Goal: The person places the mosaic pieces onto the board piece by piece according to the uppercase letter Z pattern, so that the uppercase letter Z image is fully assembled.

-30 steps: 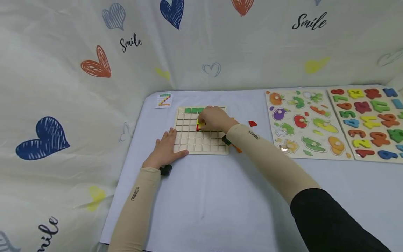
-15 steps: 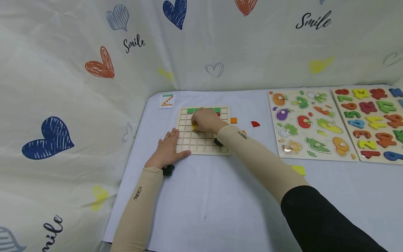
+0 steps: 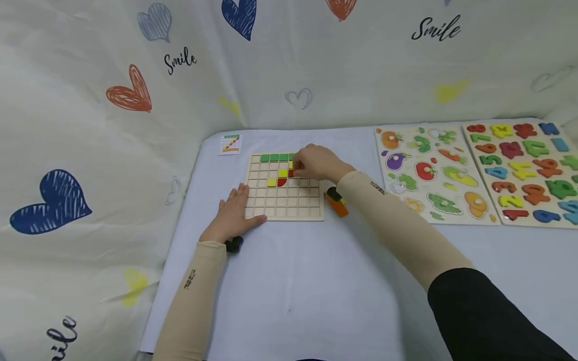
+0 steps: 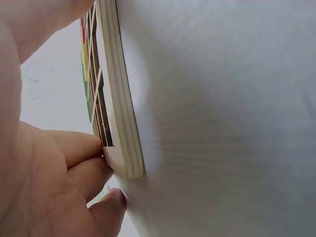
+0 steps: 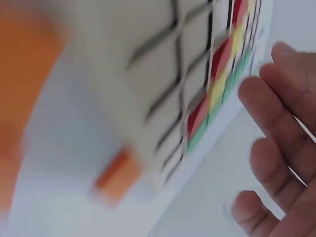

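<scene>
On the white-clothed desk (image 3: 316, 291): square pale-wood board (image 3: 289, 205), cut in a grid, side edge layered like ply. Set in cells: flat green squares (image 3: 274, 158) in a row, yellow squares (image 3: 272, 182) stepped diagonally, red piece (image 3: 282, 182) with one rounded corner. Left hand (image 3: 232, 215): fingers straight, touching left edge. Right hand (image 3: 320, 163): fingers loosely curved, partly spread, over upper-right cells. Just right of board: orange pieces (image 3: 336, 204).

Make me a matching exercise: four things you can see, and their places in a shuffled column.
1. Left hand
2. Right hand
3. Pattern card
4. Vegetable board

A. Beside the number board
B. Against the grid board's left edge
C. Off the grid board's far left corner
D. Over the grid board's far right part

Pairs: 1-B, 2-D, 3-C, 4-A
</scene>
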The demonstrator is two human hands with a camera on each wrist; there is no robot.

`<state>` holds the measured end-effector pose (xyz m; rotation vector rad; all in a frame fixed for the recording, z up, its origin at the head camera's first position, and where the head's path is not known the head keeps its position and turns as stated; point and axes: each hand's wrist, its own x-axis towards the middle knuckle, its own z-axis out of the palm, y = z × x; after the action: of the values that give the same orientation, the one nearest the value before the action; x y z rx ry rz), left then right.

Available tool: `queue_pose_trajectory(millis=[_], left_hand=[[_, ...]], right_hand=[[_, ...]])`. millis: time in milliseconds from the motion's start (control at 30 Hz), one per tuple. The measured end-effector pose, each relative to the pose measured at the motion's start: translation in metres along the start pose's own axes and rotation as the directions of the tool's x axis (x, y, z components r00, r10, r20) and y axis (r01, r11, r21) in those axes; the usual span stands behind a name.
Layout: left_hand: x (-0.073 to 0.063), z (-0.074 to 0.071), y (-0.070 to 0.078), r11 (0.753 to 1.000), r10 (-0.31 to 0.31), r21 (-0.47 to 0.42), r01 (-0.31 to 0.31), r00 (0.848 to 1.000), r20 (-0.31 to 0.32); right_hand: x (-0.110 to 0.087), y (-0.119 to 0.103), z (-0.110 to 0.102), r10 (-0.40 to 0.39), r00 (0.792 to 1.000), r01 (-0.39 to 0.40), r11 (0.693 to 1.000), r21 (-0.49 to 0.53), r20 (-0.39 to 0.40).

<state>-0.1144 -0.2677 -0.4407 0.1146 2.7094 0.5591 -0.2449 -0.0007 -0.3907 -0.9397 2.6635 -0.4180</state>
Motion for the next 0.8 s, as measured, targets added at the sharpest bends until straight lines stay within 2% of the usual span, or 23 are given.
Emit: queue_pose_trajectory(millis=[200, 367, 600, 800], left_hand=[[-0.002, -0.002, 0.003, 1.0, 0.006, -0.011, -0.006, 1.0, -0.002], [-0.001, 0.001, 0.002, 1.0, 0.006, -0.003, -0.006, 1.0, 0.0], [-0.001, 0.001, 0.002, 1.0, 0.012, 0.0, -0.012, 1.0, -0.004], [-0.003, 0.0, 0.005, 1.0, 0.0, 0.003, 0.0, 1.0, -0.003]], right_hand=[[-0.032, 0.043, -0.014, 0.103, 0.992, -0.099, 0.994, -0.047, 0.075], [-0.053, 0.074, -0.017, 0.138, 0.983, -0.132, 0.99, -0.055, 0.12], [-0.076, 0.102, -0.022, 0.164, 0.977, -0.161, 0.986, -0.033, 0.134], [-0.094, 0.114, -0.027, 0.193, 0.97, -0.194, 0.981, -0.002, 0.145]])
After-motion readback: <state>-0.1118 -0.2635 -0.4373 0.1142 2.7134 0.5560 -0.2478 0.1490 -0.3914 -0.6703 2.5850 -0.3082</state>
